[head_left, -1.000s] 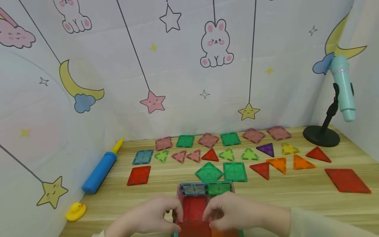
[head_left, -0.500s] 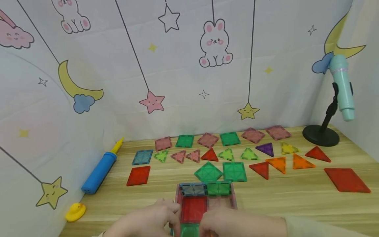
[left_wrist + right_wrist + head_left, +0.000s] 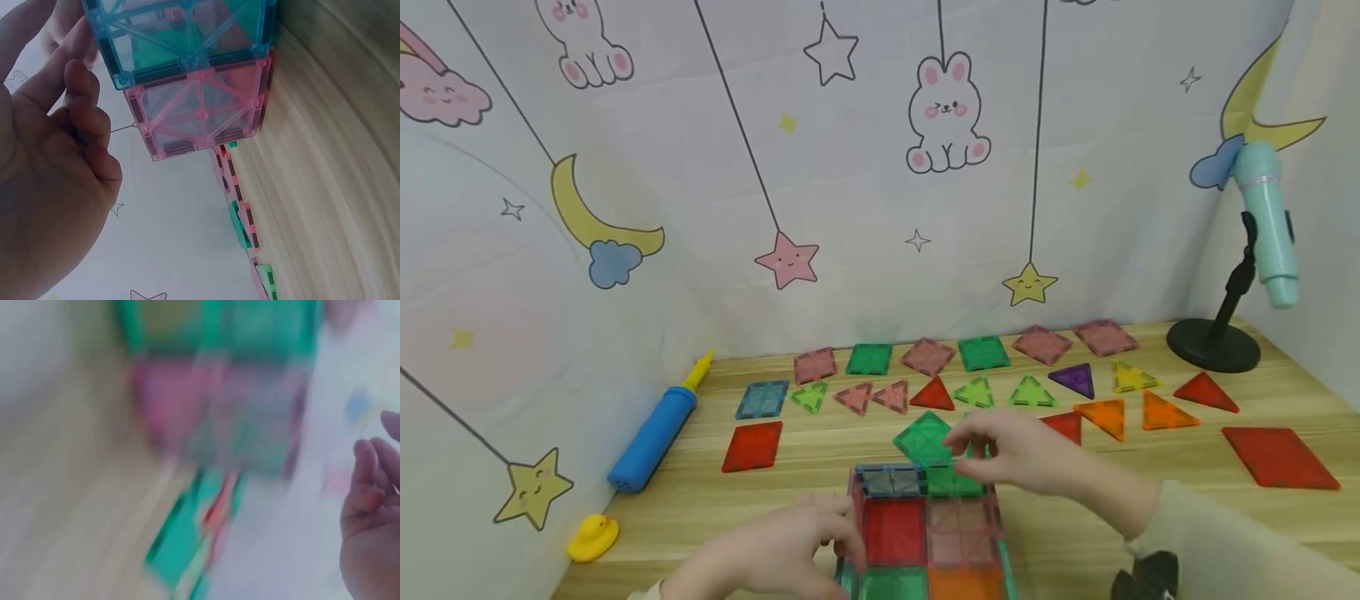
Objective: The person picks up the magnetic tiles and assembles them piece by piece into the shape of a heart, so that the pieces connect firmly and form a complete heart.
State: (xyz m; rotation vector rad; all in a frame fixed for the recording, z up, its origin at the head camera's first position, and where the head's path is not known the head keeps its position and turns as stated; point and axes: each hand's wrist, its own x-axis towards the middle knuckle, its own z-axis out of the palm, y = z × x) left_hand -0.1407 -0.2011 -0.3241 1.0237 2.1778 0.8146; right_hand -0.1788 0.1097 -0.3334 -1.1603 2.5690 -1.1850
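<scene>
A box built of magnetic tiles (image 3: 891, 481) stands at the front middle in the head view. Its inside shows red, pink, green and orange squares. Its left side shows a teal tile (image 3: 181, 56) and a pink tile (image 3: 203, 115) in the left wrist view. My left hand (image 3: 797, 546) is at the box's left edge, fingers loosely bent, nothing visibly gripped. My right hand (image 3: 1022, 454) hovers past the box's back right corner with bent fingers and holds nothing. It overlaps a green diamond-set tile (image 3: 922, 433) and hides most of another green square.
Rows of loose square tiles (image 3: 927, 357) and triangle tiles (image 3: 1032, 391) lie behind the box. A blue pump (image 3: 652, 437) and a yellow duck (image 3: 592, 536) are at left. A microphone on a stand (image 3: 1270, 221) is at back right; a red square (image 3: 1281, 457) lies at right.
My right hand has left the box's inside and moved up and right toward the green tiles. My left hand has stayed at the left edge. The front left part inside looked red, now green.
</scene>
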